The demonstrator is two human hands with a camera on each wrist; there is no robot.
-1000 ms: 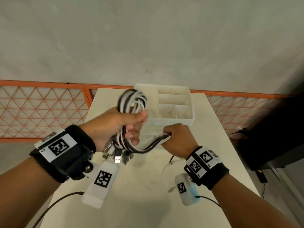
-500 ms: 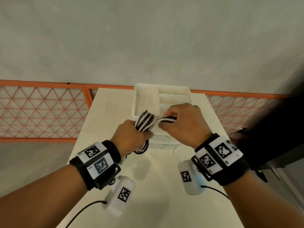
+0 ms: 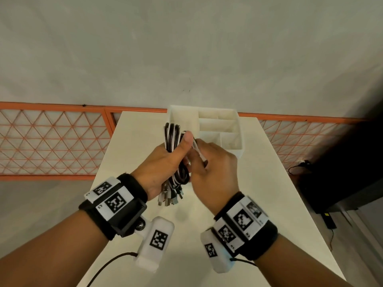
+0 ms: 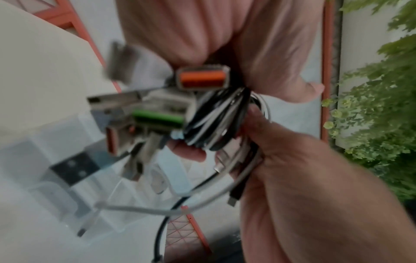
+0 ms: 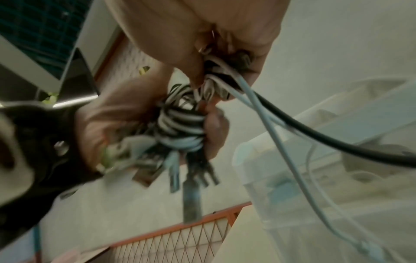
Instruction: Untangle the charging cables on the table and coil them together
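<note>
A bundle of black and white charging cables [image 3: 173,139] is held upright above the table, its loops sticking up past the thumb. My left hand [image 3: 165,162] grips the bundle [image 4: 213,121] round its middle. Several USB plugs [image 3: 169,195] hang below the fist, some with orange or green inserts [image 4: 157,117]. My right hand [image 3: 209,162] is pressed against the left and pinches loose cable ends [image 3: 200,152]. In the right wrist view cable turns [image 5: 182,128] are wrapped across the bundle, and a black [image 5: 315,135] and a pale strand [image 5: 281,142] trail away.
A white divided organiser box [image 3: 238,129] stands at the far end of the white table [image 3: 279,193], just beyond my hands. An orange mesh fence [image 3: 51,141] runs behind the table. Dark equipment and a wire lie on the floor to the right.
The left hand has turned the bundle upright so the loops stand above the thumb. The right hand has come down and round to the bundle's near right side with the loose ends.
</note>
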